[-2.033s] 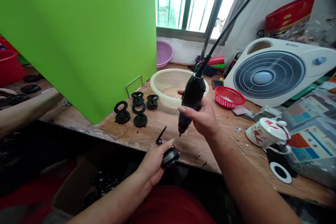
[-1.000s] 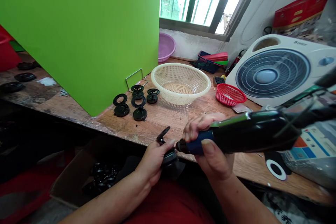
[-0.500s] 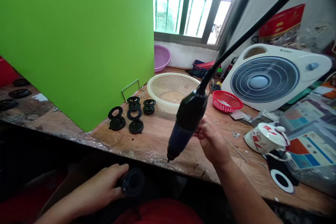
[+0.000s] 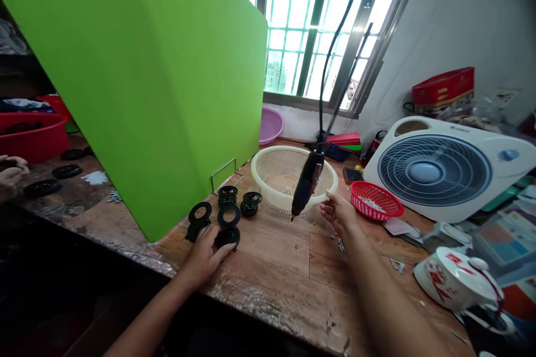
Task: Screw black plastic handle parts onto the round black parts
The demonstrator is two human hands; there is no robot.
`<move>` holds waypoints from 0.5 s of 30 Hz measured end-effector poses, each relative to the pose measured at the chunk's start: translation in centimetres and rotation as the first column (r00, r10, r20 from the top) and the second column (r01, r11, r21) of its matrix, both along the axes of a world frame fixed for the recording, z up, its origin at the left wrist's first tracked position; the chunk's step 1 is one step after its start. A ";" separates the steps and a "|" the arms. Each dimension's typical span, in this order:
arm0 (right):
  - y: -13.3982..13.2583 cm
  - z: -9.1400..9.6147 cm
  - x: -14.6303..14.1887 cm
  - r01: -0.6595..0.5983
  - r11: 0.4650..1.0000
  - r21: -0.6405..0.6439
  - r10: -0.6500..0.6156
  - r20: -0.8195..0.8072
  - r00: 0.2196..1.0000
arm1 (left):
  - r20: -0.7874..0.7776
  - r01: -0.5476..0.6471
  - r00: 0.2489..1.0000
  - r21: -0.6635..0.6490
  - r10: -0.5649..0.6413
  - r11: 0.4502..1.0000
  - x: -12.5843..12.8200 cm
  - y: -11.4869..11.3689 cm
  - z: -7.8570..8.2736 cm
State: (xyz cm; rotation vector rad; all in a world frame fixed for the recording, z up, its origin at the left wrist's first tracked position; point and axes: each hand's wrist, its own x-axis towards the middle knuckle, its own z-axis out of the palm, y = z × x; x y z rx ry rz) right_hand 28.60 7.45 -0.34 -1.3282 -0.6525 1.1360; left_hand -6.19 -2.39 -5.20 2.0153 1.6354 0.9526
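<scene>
My left hand (image 4: pixel 205 254) is at the near left of the table, thumb and fingers closed about a black round plastic part (image 4: pixel 228 237) with a ring (image 4: pixel 228 216) standing up behind it. A similar black part (image 4: pixel 200 213) lies just left of it, partly covered by my fingers. Two black spool-like parts (image 4: pixel 227 194) (image 4: pixel 251 202) stand behind. My right hand (image 4: pixel 339 215) is beside the cream plastic basket (image 4: pixel 259 181), fingers loosely curled and apart, with nothing visible in them. An electric screwdriver (image 4: pixel 305 187) hangs bit-down in front of the basket, apart from my hand.
A green panel (image 4: pixel 167 95) and wire stand (image 4: pixel 224 174) border the left. To the right are a red basket (image 4: pixel 377 201) of small white pieces, a box fan (image 4: pixel 435 170) and a lidded mug (image 4: pixel 456 276). Small screws (image 4: pixel 340 244) lie near my right forearm. Another person's hand (image 4: pixel 12 170) shows far left.
My left hand has risen from below the table edge to the black parts on the table. My right hand has come away from the screwdriver, which now hangs farther back. The view has shifted.
</scene>
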 end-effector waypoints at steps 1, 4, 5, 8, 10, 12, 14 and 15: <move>0.3 0.2 0.1 -0.004 1.000 0.003 0.004 -0.027 1.000 | 0.026 0.014 1.000 -0.003 -0.014 1.000 0.2 0.5 -0.4; 0.9 1.0 0.7 -0.047 0.999 0.008 0.047 -0.083 0.995 | 0.112 0.027 0.993 -0.003 -0.027 1.000 0.7 1.3 -1.3; 1.0 1.2 0.8 -0.072 0.997 0.010 0.072 -0.095 0.993 | 0.138 0.023 0.990 -0.007 -0.022 1.000 0.8 1.4 -1.6; 1.3 1.8 0.9 -0.137 0.990 0.035 0.140 -0.110 0.984 | 0.185 -0.006 0.983 -0.032 0.012 0.999 0.7 1.6 -2.2; 1.7 2.3 0.7 -0.161 0.984 0.069 0.168 -0.107 0.980 | 0.210 -0.005 0.978 -0.057 0.016 0.998 0.5 1.6 -2.4; 2.4 3.2 0.7 -0.179 0.978 0.103 0.190 -0.105 0.976 | 0.242 0.010 0.970 -0.081 0.010 0.997 0.3 1.5 -2.4; 3.4 4.6 1.0 -0.190 0.969 0.159 0.201 -0.053 0.978 | 0.277 0.020 0.961 -0.113 0.012 0.993 0.2 1.4 -2.2; 4.0 5.4 1.2 -0.191 0.961 0.198 0.192 0.018 0.981 | 0.292 0.027 0.956 -0.132 0.013 0.991 0.2 1.3 -2.0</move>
